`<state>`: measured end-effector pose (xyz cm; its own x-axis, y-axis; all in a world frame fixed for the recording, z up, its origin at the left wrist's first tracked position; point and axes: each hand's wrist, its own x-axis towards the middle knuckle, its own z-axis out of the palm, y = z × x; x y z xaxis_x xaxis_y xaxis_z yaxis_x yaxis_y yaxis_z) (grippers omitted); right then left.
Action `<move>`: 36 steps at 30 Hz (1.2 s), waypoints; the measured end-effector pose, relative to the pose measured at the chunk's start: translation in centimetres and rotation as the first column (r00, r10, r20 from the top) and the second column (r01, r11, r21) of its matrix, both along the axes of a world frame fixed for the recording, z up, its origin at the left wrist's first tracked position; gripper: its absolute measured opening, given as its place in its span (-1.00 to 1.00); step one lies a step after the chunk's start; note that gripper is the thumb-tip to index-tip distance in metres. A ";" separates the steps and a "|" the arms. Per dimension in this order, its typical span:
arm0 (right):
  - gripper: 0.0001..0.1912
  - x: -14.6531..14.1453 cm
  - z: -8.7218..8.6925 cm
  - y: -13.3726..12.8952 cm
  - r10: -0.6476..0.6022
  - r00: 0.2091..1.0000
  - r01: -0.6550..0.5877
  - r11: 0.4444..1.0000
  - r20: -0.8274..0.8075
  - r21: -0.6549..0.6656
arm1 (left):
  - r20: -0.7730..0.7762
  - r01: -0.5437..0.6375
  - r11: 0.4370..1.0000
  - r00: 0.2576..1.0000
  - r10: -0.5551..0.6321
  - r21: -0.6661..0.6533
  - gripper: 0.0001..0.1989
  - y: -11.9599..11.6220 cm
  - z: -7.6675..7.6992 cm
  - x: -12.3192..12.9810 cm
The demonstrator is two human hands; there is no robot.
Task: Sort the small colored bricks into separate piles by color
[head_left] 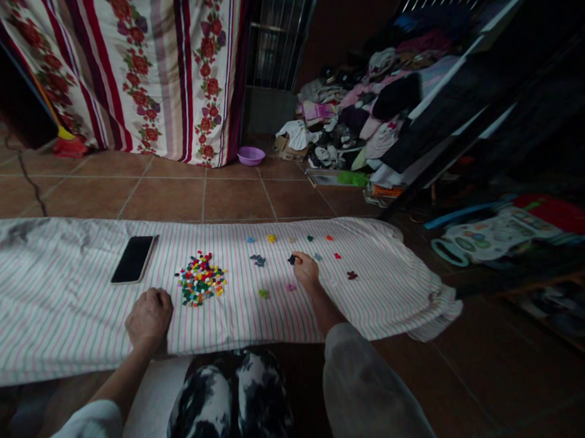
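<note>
My right hand (306, 270) is closed, its fingertips at a small group of black pieces (292, 260) on the striped cloth (249, 322). Whatever it may pinch is too small to make out. My left hand (150, 316) rests on the cloth with fingers curled, left of a mixed pile of colourful pieces (201, 279). Small one-colour groups lie around my right hand: dark grey (258, 260), yellow (272, 238), blue (250, 240), lime green (262, 293), pink (290, 287), dark green (310, 238), orange (329, 238), red (338, 256) and brown (352, 275).
A phone (133, 259) lies on the cloth at the left. Beyond the cloth are a tiled floor, a purple basin (251, 156), a floral curtain (162, 74) and a heap of clothes (355, 114). My knees (225, 404) are below the near edge.
</note>
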<state>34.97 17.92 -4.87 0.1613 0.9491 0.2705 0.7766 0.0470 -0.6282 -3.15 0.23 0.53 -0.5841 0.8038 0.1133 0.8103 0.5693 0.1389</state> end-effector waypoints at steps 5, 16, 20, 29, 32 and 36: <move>-0.57 -0.3 -0.3 0.0 -0.012 0.999 0.012 1.000 0.033 0.022 | 0.002 0.002 1.000 1.000 -0.002 0.006 -0.63 0.0 0.0 0.0; -0.66 -0.6 -0.3 -0.6 0.089 0.977 -0.107 0.991 0.192 0.085 | 0.028 -0.001 1.000 1.000 0.000 0.013 -0.63 -0.1 0.6 0.3; -0.67 -0.6 -0.4 -0.8 0.076 0.983 -0.092 0.992 0.170 0.090 | 0.029 0.001 1.000 1.000 -0.002 0.025 -0.63 -0.1 0.7 0.3; -0.71 -0.4 -0.1 -0.6 0.111 0.986 -0.126 0.985 0.124 0.121 | 0.025 -0.001 1.000 1.000 0.000 0.017 -0.60 0.0 0.2 0.2; -0.73 -0.4 0.2 -0.6 0.113 0.989 -0.126 0.983 0.100 0.130 | 0.021 0.000 1.000 1.000 0.000 0.020 -0.61 0.0 0.0 0.1; -0.77 -0.4 0.6 -0.6 0.105 0.991 -0.116 0.984 0.087 0.138 | 0.015 0.007 1.000 1.000 -0.007 0.023 -0.63 0.0 0.1 0.1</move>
